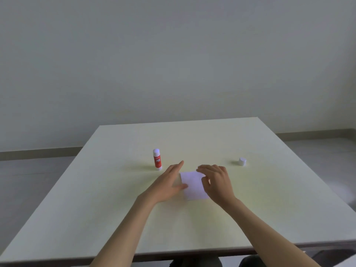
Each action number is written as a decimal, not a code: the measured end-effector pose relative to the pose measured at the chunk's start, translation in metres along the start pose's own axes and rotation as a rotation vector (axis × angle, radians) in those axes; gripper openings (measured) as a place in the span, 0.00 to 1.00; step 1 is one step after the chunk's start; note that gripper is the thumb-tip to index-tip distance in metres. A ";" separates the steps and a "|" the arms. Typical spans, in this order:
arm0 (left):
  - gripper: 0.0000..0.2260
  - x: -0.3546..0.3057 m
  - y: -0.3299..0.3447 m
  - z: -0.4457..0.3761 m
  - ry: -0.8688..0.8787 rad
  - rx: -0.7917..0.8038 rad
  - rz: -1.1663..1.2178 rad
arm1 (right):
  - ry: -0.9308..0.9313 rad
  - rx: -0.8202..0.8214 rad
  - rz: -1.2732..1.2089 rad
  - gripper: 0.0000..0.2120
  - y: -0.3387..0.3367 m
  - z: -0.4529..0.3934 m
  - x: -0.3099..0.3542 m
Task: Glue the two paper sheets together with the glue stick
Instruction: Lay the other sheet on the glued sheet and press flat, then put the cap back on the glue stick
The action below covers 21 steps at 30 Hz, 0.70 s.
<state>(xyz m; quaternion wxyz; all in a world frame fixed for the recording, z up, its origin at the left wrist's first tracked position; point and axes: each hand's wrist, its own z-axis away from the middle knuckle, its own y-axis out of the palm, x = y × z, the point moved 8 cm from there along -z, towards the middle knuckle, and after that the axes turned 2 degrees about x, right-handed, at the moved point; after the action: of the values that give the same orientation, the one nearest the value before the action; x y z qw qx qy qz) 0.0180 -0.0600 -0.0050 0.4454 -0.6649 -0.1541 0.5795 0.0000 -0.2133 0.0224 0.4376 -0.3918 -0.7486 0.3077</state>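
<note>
A small white paper [193, 186] lies flat in the middle of the pale table [192, 228]; I cannot tell whether one sheet or two lie stacked there. My left hand [169, 185] rests on its left edge with fingers stretched forward and the thumb on the sheet. My right hand [216, 183] is over its right side, fingertips curled onto the far right corner. The red glue stick [157, 159] stands upright to the left, beyond my left hand, with its white top showing. Its white cap [242, 161] sits apart at the right.
The table's far edge [179, 121] meets a plain grey wall. Its near edge [192, 253] runs just above my lap. Grey floor shows on both sides.
</note>
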 end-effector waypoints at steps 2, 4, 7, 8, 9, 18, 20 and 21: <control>0.30 -0.014 -0.019 0.004 0.055 -0.094 -0.006 | -0.021 -0.122 -0.032 0.19 -0.026 -0.010 0.010; 0.28 -0.032 -0.048 0.008 0.104 -0.226 -0.045 | -0.050 -0.242 -0.055 0.19 -0.056 -0.025 0.026; 0.27 -0.063 -0.094 0.011 0.149 -0.378 -0.090 | -0.069 -0.367 -0.094 0.18 -0.097 -0.051 0.050; 0.26 -0.073 -0.109 0.012 0.158 -0.411 -0.099 | -0.075 -0.393 -0.099 0.17 -0.109 -0.059 0.057; 0.26 -0.082 -0.122 0.013 0.166 -0.439 -0.104 | -0.082 -0.412 -0.101 0.17 -0.120 -0.067 0.064; 0.27 -0.038 -0.172 0.006 -0.099 -0.503 0.075 | 0.135 -0.346 -0.007 0.15 -0.152 -0.093 0.011; 0.29 0.004 -0.141 0.003 -0.269 -0.409 0.136 | 0.216 -0.298 0.035 0.15 -0.142 -0.085 -0.019; 0.29 0.023 -0.122 0.003 -0.347 -0.362 0.166 | 0.250 -0.272 0.058 0.15 -0.136 -0.081 -0.032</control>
<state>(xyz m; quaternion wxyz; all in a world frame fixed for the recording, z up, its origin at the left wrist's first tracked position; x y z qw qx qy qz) 0.0601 0.0259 0.0748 0.2371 -0.6348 -0.2742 0.6824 0.0397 -0.2997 0.1529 0.4611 -0.5041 -0.7113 0.1650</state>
